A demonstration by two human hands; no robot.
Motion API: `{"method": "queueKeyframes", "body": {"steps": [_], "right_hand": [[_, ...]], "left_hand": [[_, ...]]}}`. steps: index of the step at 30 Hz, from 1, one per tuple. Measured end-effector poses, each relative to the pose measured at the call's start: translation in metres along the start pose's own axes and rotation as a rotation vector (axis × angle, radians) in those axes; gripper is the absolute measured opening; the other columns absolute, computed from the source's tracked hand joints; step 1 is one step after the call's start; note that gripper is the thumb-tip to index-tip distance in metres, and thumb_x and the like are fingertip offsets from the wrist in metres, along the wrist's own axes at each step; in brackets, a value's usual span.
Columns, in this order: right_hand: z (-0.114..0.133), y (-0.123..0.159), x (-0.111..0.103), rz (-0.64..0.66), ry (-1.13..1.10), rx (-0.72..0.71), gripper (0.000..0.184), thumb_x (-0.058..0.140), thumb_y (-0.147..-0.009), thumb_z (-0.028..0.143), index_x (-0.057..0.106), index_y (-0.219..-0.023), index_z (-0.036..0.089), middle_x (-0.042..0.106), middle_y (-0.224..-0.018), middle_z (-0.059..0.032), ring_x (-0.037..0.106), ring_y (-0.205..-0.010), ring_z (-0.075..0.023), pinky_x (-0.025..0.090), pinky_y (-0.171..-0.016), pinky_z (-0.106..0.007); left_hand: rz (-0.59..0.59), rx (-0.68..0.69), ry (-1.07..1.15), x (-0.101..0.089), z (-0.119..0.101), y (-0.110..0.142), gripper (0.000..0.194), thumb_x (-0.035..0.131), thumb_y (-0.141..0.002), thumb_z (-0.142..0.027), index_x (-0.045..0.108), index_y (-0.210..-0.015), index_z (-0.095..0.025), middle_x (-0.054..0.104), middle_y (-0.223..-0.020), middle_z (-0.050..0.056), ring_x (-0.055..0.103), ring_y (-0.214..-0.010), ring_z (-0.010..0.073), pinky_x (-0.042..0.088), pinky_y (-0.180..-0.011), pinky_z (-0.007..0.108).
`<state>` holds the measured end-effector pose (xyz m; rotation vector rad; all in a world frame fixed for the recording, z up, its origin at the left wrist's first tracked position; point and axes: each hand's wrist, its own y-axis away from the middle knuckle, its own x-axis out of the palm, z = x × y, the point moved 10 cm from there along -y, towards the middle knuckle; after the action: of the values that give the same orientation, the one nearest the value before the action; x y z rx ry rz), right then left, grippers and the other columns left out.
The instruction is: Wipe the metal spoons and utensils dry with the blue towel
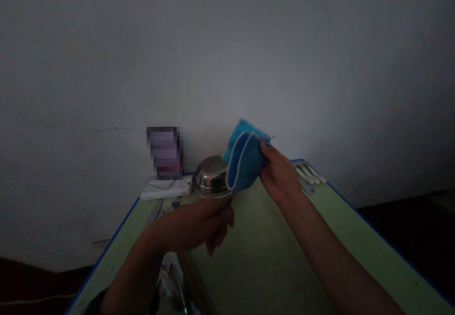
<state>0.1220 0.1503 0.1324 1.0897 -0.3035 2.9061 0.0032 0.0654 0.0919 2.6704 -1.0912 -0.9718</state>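
My left hand (209, 222) is closed at the lower edge of a shiny metal bowl (210, 175), which is turned so its outer base faces up. The exact grip of the fingers on the rim is partly hidden. In my right hand (282, 175) is a folded blue cloth (250, 163) with pale edging, pinched between thumb and fingers. The cloth hangs in loose folds and overlaps the bowl's right side in view; whether it touches the metal I cannot tell. Both things are above the far half of the table.
The green table (256, 267) has a blue edge and stands against a grey wall (227, 59). At the back left, a blurred-out upright device (166, 154) rests on a white object (165, 188). White-handled cutlery (310, 173) lies back right. Metal utensils (172, 279) lie under my left forearm.
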Motion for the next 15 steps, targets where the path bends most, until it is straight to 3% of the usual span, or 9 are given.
{"method": "queueKeyframes", "body": {"steps": [9,12,15], "right_hand": [[-0.006,0.003,0.011,0.079,0.022,0.094,0.031,0.061,-0.067,0.022,0.058,-0.098,0.017,0.064,-0.103,-0.0048,0.058,-0.097,-0.0195,0.045,-0.087,-0.037],[-0.006,0.005,0.017,0.126,-0.002,0.094,0.033,0.057,-0.073,0.032,0.055,-0.104,0.022,0.063,-0.107,-0.0024,0.057,-0.1,-0.0192,0.046,-0.086,-0.037],[-0.019,0.006,0.015,0.106,-0.021,0.202,0.035,0.05,-0.078,0.042,0.054,-0.106,0.023,0.064,-0.104,-0.0025,0.058,-0.097,-0.0195,0.048,-0.081,-0.037]], "left_hand": [[0.034,0.024,0.051,0.001,-0.004,0.003,0.026,0.034,-0.087,-0.037,0.049,-0.079,-0.018,0.051,-0.059,-0.003,0.052,-0.052,0.011,0.045,-0.055,0.023],[0.0,0.01,0.071,-0.003,-0.005,0.004,0.028,0.035,-0.086,-0.04,0.05,-0.078,-0.018,0.051,-0.058,-0.003,0.05,-0.049,0.0102,0.043,-0.05,0.022],[-0.053,-0.055,0.103,-0.006,0.003,0.0,0.035,0.033,-0.085,-0.047,0.048,-0.076,-0.017,0.045,-0.053,-0.005,0.043,-0.042,0.0081,0.036,-0.04,0.019]]}}
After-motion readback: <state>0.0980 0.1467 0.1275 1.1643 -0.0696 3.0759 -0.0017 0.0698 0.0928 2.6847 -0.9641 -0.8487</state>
